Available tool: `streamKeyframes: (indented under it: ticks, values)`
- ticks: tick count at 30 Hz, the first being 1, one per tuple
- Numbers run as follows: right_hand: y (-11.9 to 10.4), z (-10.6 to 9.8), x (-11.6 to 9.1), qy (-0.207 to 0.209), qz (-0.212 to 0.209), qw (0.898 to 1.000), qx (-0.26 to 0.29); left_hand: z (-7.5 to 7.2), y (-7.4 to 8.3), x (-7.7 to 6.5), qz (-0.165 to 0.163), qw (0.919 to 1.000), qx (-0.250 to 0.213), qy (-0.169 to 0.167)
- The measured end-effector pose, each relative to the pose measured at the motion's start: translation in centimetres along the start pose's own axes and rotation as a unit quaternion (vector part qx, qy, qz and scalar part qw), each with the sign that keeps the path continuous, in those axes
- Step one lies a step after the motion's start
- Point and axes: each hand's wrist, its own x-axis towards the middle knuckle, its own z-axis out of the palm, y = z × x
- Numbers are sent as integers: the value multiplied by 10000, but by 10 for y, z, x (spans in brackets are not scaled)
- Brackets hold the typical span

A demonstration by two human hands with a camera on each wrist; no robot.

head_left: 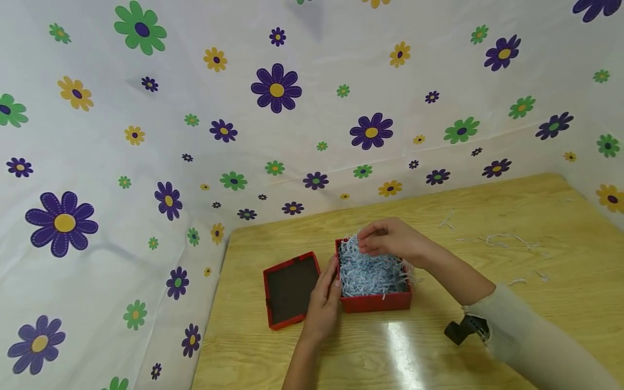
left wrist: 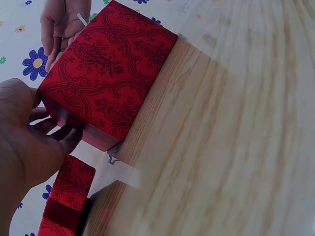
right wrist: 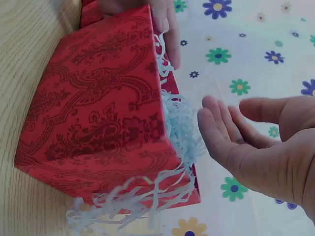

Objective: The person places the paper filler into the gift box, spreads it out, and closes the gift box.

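A red box (head_left: 376, 303) with a dark damask pattern stands on the table, filled with pale blue shredded paper (head_left: 369, 275). Along its left side lies my left hand (head_left: 324, 300); in the left wrist view the fingers of this left hand (left wrist: 24, 135) touch the box wall (left wrist: 110, 73). My right hand (head_left: 396, 241) is over the back part of the shreds. Seen from the right wrist, the right hand (right wrist: 266, 142) has loosely bent fingers and nothing between them, just apart from the paper. White strands hang over the box's right edge.
Left of the box lies the red lid (head_left: 292, 292), dark inside facing up. Loose paper strands (head_left: 507, 238) are scattered on the right of the wooden table (head_left: 253, 357). A flower-printed cloth (head_left: 312, 119) hangs behind and along the left. A black strap device (head_left: 465, 329) is on the right forearm.
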Motion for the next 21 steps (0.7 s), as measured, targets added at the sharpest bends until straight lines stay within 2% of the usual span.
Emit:
streamKeyframes:
  ticks: [4, 9, 16, 21]
  values:
    - [9, 1, 10, 103, 122, 9997, 180, -2, -1, 0, 2, 10000, 26, 6]
    - [28, 14, 23, 123, 325, 9993, 155, -2, -2, 0, 16, 10000, 19, -34]
    - [40, 31, 36, 230, 771, 9940, -741, -2, -1, 1, -14, 9999, 102, -36]
    - [47, 34, 43, 253, 936, 9910, -927, -2, -1, 1, -7, 10000, 92, -21]
